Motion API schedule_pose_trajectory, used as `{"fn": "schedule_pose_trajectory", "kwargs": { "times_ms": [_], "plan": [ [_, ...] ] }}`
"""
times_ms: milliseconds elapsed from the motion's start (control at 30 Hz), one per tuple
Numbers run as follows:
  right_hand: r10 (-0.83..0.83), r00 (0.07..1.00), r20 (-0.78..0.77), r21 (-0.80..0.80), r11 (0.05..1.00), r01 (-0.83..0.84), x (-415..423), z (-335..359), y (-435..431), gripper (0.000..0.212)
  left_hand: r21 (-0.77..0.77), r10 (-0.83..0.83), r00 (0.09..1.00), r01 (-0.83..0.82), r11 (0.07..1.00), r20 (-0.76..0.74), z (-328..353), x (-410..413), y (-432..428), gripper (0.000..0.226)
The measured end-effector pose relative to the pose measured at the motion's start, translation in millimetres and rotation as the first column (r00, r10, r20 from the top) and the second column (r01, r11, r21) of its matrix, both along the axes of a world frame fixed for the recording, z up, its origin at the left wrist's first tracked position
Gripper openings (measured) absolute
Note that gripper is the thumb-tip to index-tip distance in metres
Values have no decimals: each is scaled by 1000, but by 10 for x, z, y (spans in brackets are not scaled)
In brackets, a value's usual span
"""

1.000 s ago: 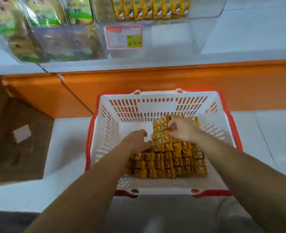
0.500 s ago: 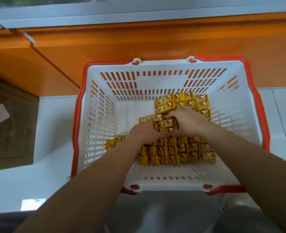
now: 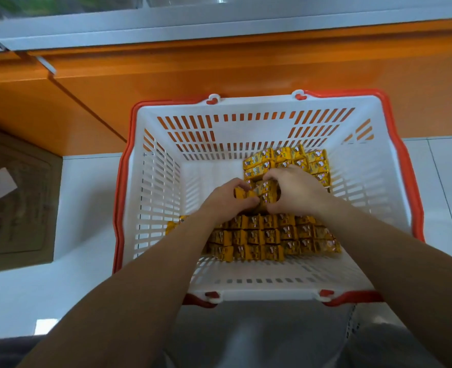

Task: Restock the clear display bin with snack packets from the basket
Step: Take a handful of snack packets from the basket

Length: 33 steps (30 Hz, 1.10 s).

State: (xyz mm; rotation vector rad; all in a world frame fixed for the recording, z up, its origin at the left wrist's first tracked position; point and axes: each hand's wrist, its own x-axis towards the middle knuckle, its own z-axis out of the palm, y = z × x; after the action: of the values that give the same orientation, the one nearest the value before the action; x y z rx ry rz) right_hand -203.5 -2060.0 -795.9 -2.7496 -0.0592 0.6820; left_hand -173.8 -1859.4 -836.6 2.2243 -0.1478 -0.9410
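A white basket with a red rim (image 3: 156, 187) stands on the floor below me, holding several rows of yellow snack packets (image 3: 272, 237). Both my hands are down inside it, side by side over the middle of the packets. My left hand (image 3: 227, 199) curls its fingers round a small bunch of yellow packets (image 3: 259, 191). My right hand (image 3: 296, 191) grips the same bunch from the right, thumb underneath. More packets (image 3: 294, 158) lie piled at the basket's far side. The clear display bin is out of view.
An orange shelf base (image 3: 246, 65) with a grey ledge (image 3: 219, 25) runs across the top, just behind the basket. A flat brown cardboard box (image 3: 15, 197) lies on the white tiled floor (image 3: 86, 208) to the left.
The view has tilted down, so the shelf and bin left the frame. Both hands came together in the basket and closed round a bunch of packets.
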Motion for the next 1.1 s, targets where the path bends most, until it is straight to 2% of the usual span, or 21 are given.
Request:
{"fn": "schedule_pose_trajectory", "kwargs": {
  "times_ms": [100, 167, 300, 400, 467, 567, 633, 733, 867, 1000, 1100],
  "plan": [
    [26, 997, 69, -35, 999, -23, 1, -33, 51, 80, 15, -38, 997, 39, 999, -72, -10, 25, 11, 59],
    [2, 998, 61, -18, 1000, -1, 15, -47, 67, 80, -2, -57, 995, 57, 998, -77, -18, 43, 29, 62],
    [-37, 998, 51, 88, 996, 33, 46, -25, 19, 75, -75, -16, 999, 14, 997, -34, 26, 77, 86, 35],
    [-133, 991, 33, 293, 949, 117, 78, 98, -63, 62, -148, 41, 991, -60, 987, -129, 186, 172, 106, 22],
    [-232, 972, -16, 448, 868, 215, 111, 245, -110, 54, -182, 71, 980, -105, 978, -187, 386, 245, 108, 22],
    [-382, 920, -94, 661, 667, 344, 187, 570, -116, 43, -257, 125, 968, -180, 949, -216, 786, 335, 84, 28],
    [-453, 880, -142, 733, 549, 401, 235, 837, -52, 40, -314, 171, 953, -247, 917, -249, 1132, 360, 67, 24],
    [-540, 806, -243, 786, 377, 490, 266, 1211, 92, 33, -319, 175, 961, -238, 917, -215, 1672, 347, 50, 20],
    [-605, 687, -402, 802, 130, 583, 139, 1852, 256, 15, -292, 89, 992, -111, 950, -88, 2489, 229, 3, 17],
    [-523, 677, -518, 810, -45, 584, -83, 2530, 339, 32, -384, 135, 988, -95, 918, 77, 3147, 71, 21, 16],
    [-473, 671, -571, 794, -109, 598, -230, 2914, 362, 42, -461, 243, 961, -156, 874, 135, 3432, -60, 113, 16]
  ]
}}
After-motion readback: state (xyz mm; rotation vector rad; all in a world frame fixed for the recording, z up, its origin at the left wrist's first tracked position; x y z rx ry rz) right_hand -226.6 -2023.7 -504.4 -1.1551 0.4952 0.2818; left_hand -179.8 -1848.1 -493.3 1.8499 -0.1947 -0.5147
